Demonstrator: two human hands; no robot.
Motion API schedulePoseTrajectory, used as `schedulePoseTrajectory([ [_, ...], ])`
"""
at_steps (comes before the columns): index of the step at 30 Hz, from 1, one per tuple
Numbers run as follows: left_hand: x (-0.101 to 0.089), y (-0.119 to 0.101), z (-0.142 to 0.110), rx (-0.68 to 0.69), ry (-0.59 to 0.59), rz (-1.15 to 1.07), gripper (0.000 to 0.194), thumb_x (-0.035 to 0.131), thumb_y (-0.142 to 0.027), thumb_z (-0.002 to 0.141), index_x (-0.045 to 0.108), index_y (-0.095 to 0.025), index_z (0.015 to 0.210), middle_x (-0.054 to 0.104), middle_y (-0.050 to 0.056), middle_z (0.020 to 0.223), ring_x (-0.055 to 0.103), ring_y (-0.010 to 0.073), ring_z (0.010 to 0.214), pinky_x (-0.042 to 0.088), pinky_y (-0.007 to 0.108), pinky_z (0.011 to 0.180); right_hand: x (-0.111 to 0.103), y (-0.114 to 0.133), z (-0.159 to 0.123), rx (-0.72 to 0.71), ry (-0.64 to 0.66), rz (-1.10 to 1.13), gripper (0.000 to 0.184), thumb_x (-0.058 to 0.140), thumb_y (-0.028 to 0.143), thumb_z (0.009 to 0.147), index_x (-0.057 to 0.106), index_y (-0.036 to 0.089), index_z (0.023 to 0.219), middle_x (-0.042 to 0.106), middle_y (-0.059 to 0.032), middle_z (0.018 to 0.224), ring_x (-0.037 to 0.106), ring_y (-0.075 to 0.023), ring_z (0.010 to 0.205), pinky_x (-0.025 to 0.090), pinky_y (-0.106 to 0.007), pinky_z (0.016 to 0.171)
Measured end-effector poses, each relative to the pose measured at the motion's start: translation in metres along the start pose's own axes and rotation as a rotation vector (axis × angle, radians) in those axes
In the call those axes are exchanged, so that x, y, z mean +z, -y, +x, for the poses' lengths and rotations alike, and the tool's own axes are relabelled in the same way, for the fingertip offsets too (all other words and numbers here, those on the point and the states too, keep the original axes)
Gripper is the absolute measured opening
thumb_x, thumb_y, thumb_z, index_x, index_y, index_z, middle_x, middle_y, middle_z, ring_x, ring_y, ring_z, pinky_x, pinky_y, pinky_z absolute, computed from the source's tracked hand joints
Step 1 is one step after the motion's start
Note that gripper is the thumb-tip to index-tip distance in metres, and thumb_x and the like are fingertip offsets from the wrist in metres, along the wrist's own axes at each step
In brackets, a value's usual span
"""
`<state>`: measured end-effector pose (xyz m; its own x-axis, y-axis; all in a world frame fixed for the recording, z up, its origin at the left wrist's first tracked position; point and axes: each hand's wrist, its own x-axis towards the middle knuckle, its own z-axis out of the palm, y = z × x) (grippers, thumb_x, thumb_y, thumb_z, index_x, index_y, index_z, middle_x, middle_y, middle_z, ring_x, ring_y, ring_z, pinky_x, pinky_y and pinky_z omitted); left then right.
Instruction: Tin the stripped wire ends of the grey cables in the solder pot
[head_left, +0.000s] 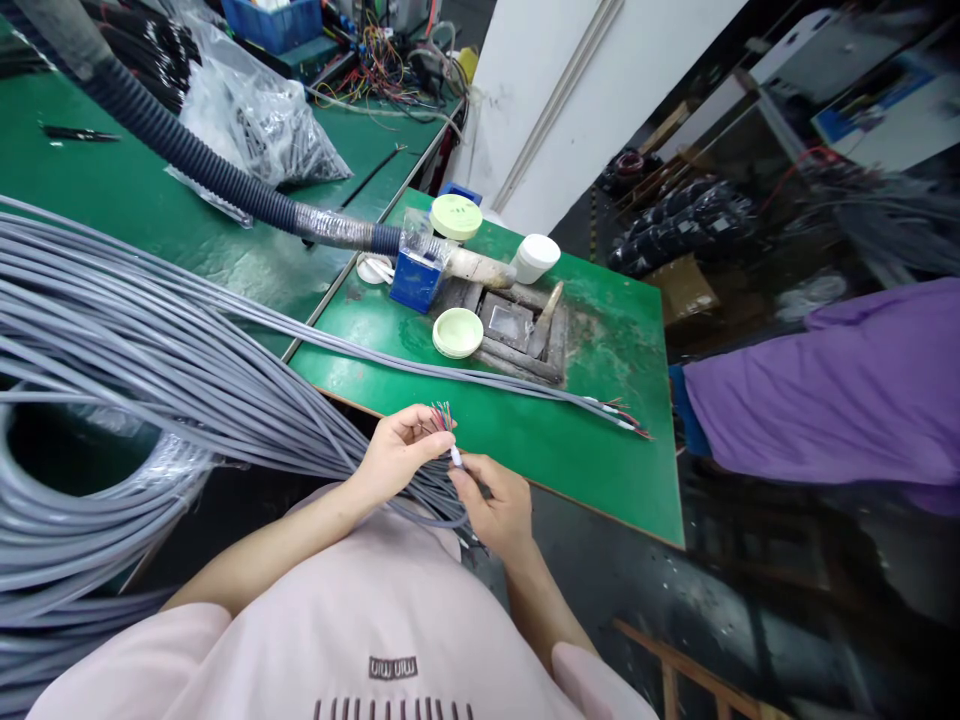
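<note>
A bulging transparent plastic bag [296, 140] lies on the green tabletop [75, 185] behind a dark ribbed hose [176, 152], a slim black tool [79, 133] at far left. In the background, a rectangular blue plastic bin [277, 28] sits near thin, tangled multicoloured wires [375, 68]. At right, a person in purple clothing [825, 390], with a brown cardboard box [681, 290] and shiny black bundles [686, 222] beyond.
</note>
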<state>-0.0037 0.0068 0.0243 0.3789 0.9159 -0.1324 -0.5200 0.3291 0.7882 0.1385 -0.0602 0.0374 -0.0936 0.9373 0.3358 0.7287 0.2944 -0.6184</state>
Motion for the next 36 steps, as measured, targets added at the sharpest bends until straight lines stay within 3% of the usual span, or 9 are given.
schedulePoseTrajectory([
  [20,-0.0045,0.0072,0.0013,-0.009,0.006,0.010,0.029,0.078,-0.037,0.066,0.060,-0.014,0.068,0.058,-0.002,0.061,0.050,0.0068,0.054,0.042,0.020,0.056,-0.0006,0.0028,0.0002,0.072,0.064,0.120,0.017,0.048,0.023,0.091,0.062,0.018,0.081,0.064,0.0005,0.066,0.057,-0.0102,0.057,0.042,-0.022,0.057],
  [36,-0.0059,0.0082,0.0018,-0.048,-0.051,-0.019,0.028,0.077,-0.038,0.068,0.061,-0.014,0.066,0.057,-0.002,0.055,0.048,0.0065,0.050,0.039,0.020,0.054,0.0022,0.0022,-0.0015,0.153,0.084,0.156,0.022,0.047,0.028,0.090,0.066,0.019,0.083,0.060,0.0026,0.057,0.053,-0.0101,0.050,0.041,-0.023,0.052],
])
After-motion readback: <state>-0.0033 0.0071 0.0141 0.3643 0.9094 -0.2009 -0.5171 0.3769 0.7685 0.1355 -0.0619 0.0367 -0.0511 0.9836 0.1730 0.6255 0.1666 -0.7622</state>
